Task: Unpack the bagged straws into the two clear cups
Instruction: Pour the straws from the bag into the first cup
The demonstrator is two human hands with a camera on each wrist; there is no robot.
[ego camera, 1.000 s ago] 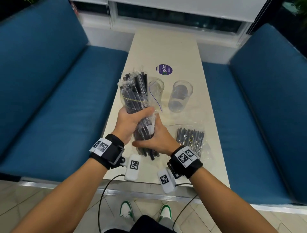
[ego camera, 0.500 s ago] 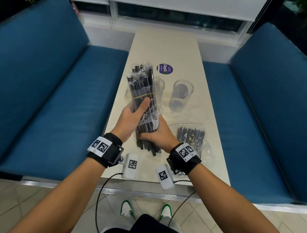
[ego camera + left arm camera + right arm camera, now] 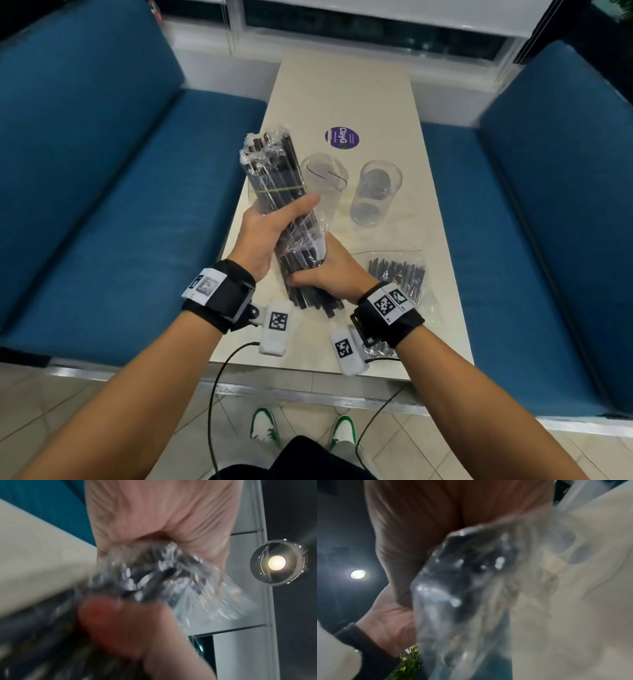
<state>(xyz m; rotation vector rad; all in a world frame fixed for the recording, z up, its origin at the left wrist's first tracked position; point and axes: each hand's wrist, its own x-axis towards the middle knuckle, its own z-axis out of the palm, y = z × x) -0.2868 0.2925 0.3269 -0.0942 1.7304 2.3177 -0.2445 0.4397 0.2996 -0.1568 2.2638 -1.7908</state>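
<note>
A clear bag of black straws [image 3: 275, 178], bound by a yellow rubber band, is held tilted above the near part of the table [image 3: 342, 85]. My left hand [image 3: 270, 229] grips the bag around its middle. My right hand [image 3: 325, 274] grips the straws' bare lower ends [image 3: 308, 298], which stick out of the bag. Two clear cups stand behind: the left cup [image 3: 325, 174], partly behind the bag, and the right cup [image 3: 375, 192]. A second bag of straws [image 3: 399, 277] lies flat near my right wrist. Both wrist views show blurred plastic [image 3: 154, 574] [image 3: 462, 588] in the palms.
A purple round sticker [image 3: 342, 137] lies on the table beyond the cups. Blue benches [image 3: 102, 205] [image 3: 548, 222] flank the table on both sides. A window ledge [image 3: 342, 44] runs along the far end. My feet [image 3: 301, 431] show below the near edge.
The bag has lifted and tilted so its top leans further left. More of the straws' lower ends now stick out below my right hand.
</note>
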